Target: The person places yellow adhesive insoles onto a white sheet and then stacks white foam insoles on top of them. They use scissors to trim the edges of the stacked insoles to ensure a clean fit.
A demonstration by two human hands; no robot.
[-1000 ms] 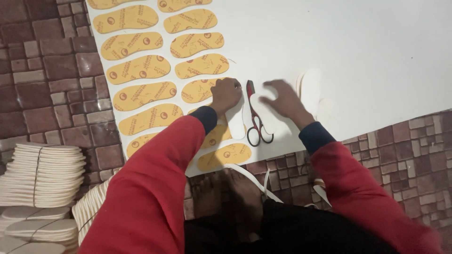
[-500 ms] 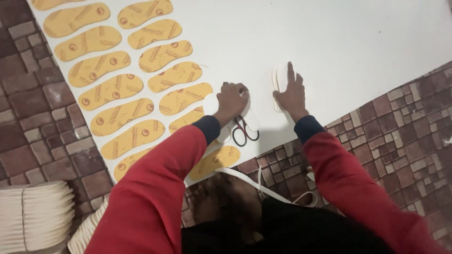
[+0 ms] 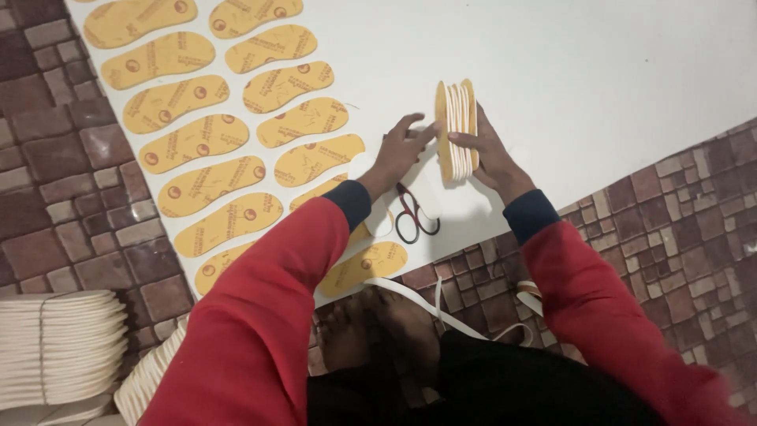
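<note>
My right hand and my left hand hold a small stack of insoles upright on edge over a big white sheet. The stack's outer faces are yellow and its edges white. My left fingers touch its left side and my right hand cups its right side. Scissors with dark red handles lie on the sheet just below my left wrist. Both sleeves are red with dark cuffs.
Two rows of yellow insoles lie flat on the left part of the white sheet. Bundled stacks of white insoles sit on the brick-pattern floor at lower left. White straps lie by my knees.
Both hands were pressed flat on the sheet beside the scissors. They have since gathered the insoles and raised the stack on edge, and the view has shifted.
</note>
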